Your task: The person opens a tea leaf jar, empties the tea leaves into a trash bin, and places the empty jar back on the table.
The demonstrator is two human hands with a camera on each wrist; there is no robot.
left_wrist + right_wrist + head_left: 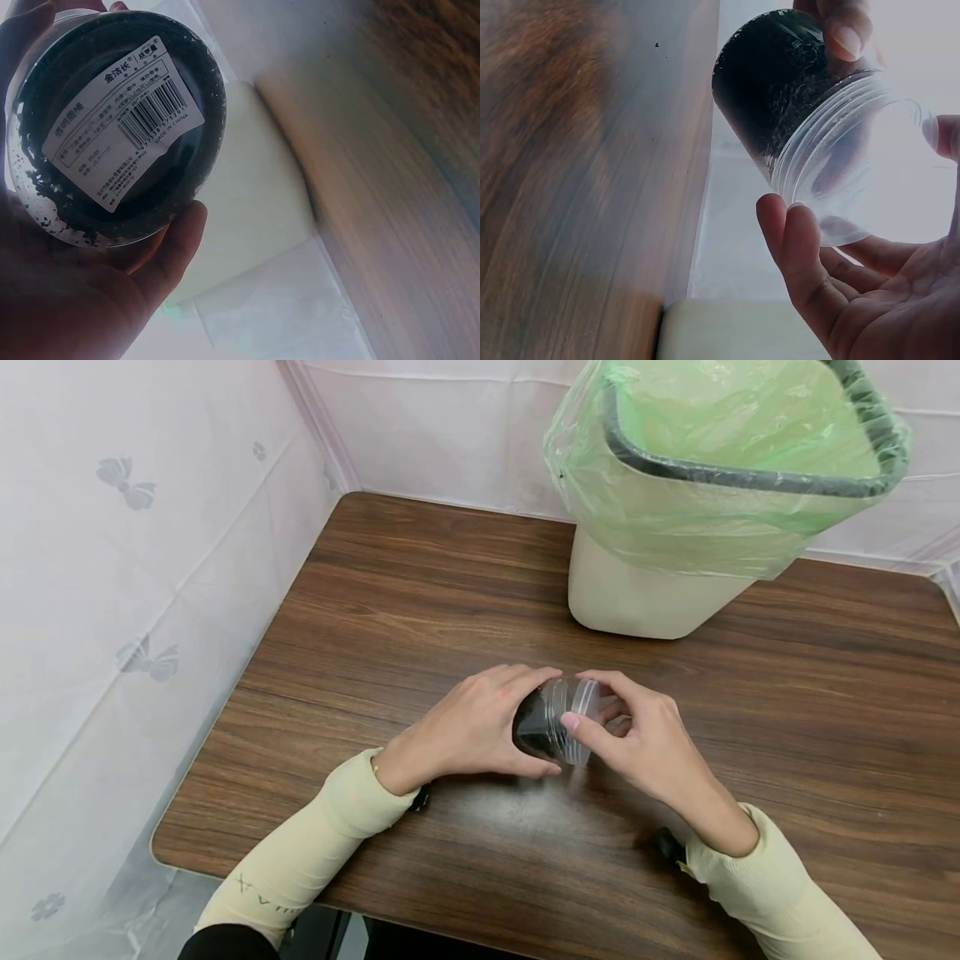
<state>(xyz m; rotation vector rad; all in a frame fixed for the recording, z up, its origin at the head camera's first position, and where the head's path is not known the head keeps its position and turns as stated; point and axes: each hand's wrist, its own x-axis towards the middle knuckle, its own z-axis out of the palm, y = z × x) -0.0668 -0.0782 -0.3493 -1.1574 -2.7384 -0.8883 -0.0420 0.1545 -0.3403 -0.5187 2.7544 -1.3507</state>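
Note:
A clear plastic jar (534,727) lies tilted on its side just over the table, with dark flaky contents filling its base end. My left hand (476,722) grips the jar's body from the left, thumb on the near side and fingers over the far side. On its right end is a clear ribbed lid (584,723), which my right hand (648,739) holds by the edge between thumb and fingers. The left wrist view shows a white barcode label (124,124) on the jar's base. In the right wrist view, fingertips sit around the lid's rim.
Behind the jar, toward the back right, stands a cream waste bin (637,597) with a green plastic liner (697,535) folded over its dark rim. The brown wooden table (360,635) meets white patterned sheeting (217,510) at the left and back.

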